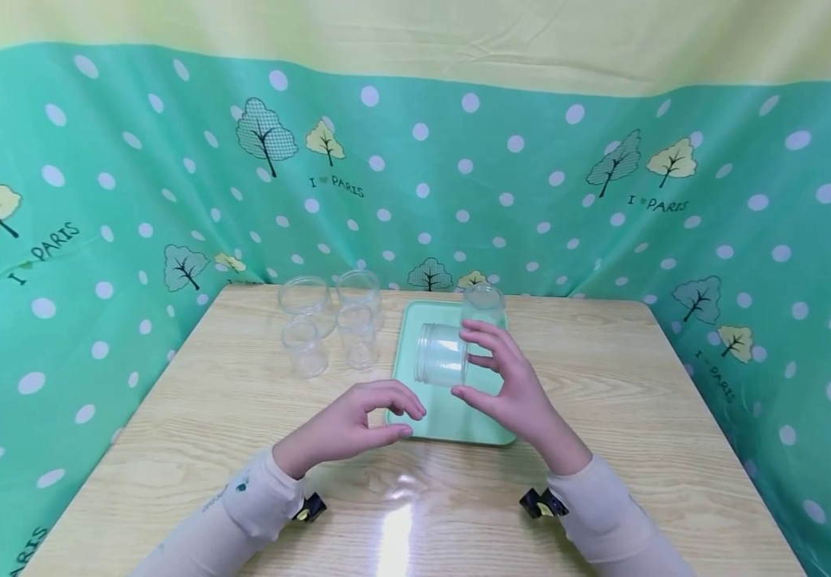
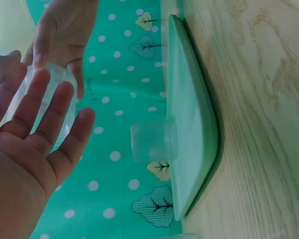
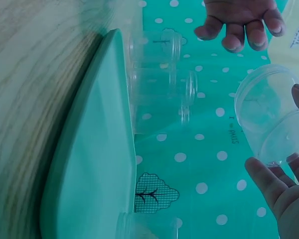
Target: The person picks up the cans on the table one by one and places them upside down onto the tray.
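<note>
My right hand (image 1: 516, 389) holds a clear plastic jar (image 1: 441, 355) by its base end, thumb on one side and fingers on the other. The jar lies on its side in the air above the green tray (image 1: 451, 429), its threaded mouth turned left. My left hand (image 1: 353, 421) hovers near the tray's left front corner with fingers loosely bent and nothing in them. A gap shows between that hand and the jar (image 3: 269, 109) in the right wrist view. A smaller clear jar (image 2: 152, 142) stands upright at the back of the tray.
Several clear jars of different sizes stand left of the tray, among them a wide one (image 1: 305, 298), a tall one (image 1: 359, 292) and a short one (image 1: 305, 353). A green dotted curtain (image 1: 386, 200) hangs behind the wooden table (image 1: 603, 385).
</note>
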A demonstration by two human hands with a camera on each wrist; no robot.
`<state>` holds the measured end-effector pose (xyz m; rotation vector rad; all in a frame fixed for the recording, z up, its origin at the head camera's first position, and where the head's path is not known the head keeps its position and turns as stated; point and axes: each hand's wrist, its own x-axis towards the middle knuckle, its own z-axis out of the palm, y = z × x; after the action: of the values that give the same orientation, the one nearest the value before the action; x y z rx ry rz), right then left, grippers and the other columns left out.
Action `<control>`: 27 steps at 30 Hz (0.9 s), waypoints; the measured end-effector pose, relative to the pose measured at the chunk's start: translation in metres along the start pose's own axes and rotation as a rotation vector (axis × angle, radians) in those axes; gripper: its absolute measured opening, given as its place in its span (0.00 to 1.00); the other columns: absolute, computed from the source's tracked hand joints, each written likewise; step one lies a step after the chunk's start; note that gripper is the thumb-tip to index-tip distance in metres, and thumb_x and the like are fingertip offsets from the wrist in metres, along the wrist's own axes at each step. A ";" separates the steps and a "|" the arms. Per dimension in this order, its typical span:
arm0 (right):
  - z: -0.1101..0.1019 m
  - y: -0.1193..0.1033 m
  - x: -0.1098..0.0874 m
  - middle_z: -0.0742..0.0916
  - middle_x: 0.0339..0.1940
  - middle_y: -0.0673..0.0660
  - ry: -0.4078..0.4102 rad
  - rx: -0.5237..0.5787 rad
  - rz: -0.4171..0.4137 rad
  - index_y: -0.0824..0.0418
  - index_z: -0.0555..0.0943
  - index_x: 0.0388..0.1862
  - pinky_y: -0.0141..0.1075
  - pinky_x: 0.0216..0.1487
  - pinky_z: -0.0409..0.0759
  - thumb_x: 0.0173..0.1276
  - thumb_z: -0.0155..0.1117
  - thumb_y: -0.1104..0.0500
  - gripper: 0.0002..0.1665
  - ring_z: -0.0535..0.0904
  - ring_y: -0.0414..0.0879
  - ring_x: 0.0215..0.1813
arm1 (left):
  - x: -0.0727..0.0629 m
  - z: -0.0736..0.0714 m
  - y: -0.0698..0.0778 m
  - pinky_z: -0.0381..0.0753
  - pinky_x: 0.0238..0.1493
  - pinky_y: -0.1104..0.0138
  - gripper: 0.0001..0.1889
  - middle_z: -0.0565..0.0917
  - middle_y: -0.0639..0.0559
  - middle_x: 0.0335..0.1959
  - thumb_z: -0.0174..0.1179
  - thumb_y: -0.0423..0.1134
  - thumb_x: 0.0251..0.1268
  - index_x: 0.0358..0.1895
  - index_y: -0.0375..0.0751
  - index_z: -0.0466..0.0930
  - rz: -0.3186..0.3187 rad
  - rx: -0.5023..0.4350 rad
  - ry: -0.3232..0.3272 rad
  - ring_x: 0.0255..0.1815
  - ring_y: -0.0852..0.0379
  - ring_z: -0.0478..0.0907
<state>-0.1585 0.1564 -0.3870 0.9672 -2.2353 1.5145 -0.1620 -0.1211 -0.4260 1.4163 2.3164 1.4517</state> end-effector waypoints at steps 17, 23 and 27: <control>-0.005 0.053 0.029 0.70 0.76 0.55 -0.138 -0.143 -0.032 0.51 0.71 0.74 0.45 0.63 0.82 0.60 0.80 0.62 0.44 0.68 0.50 0.75 | 0.001 0.004 -0.002 0.83 0.55 0.63 0.13 0.86 0.55 0.52 0.66 0.36 0.71 0.55 0.54 0.82 0.013 0.081 -0.065 0.57 0.62 0.81; -0.016 0.050 0.057 0.69 0.77 0.56 -0.281 -0.296 -0.033 0.50 0.70 0.75 0.46 0.65 0.81 0.63 0.78 0.57 0.43 0.68 0.51 0.75 | 0.000 0.004 -0.003 0.81 0.57 0.65 0.13 0.85 0.61 0.53 0.65 0.38 0.72 0.55 0.56 0.82 0.008 0.107 -0.078 0.58 0.63 0.80; -0.022 0.048 0.078 0.69 0.77 0.54 -0.355 -0.353 0.002 0.49 0.70 0.75 0.48 0.67 0.78 0.64 0.77 0.56 0.42 0.67 0.50 0.75 | 0.000 0.005 -0.004 0.81 0.57 0.64 0.14 0.85 0.59 0.53 0.66 0.35 0.71 0.55 0.55 0.82 0.026 0.111 -0.079 0.58 0.63 0.80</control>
<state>-0.2509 0.1587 -0.3689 1.1873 -2.6240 0.9516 -0.1622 -0.1179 -0.4315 1.5069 2.3716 1.2667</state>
